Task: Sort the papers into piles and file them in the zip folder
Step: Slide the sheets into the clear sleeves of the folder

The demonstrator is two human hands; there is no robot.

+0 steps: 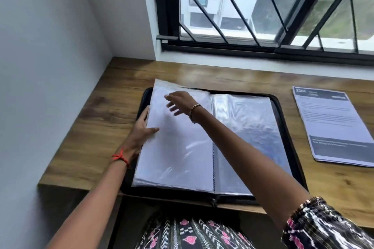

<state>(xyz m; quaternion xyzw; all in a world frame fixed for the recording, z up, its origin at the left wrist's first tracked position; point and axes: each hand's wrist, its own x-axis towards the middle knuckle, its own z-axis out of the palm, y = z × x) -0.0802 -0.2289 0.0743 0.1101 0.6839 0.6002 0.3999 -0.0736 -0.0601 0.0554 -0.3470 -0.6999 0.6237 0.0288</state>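
We look through one wide-angle camera on the head, facing forward and down, close over the wooden desk [101, 119], the open zip folder [253, 127] near centre, the barred window [263, 6] straight ahead above.

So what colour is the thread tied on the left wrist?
Red thread, clear in the head view.
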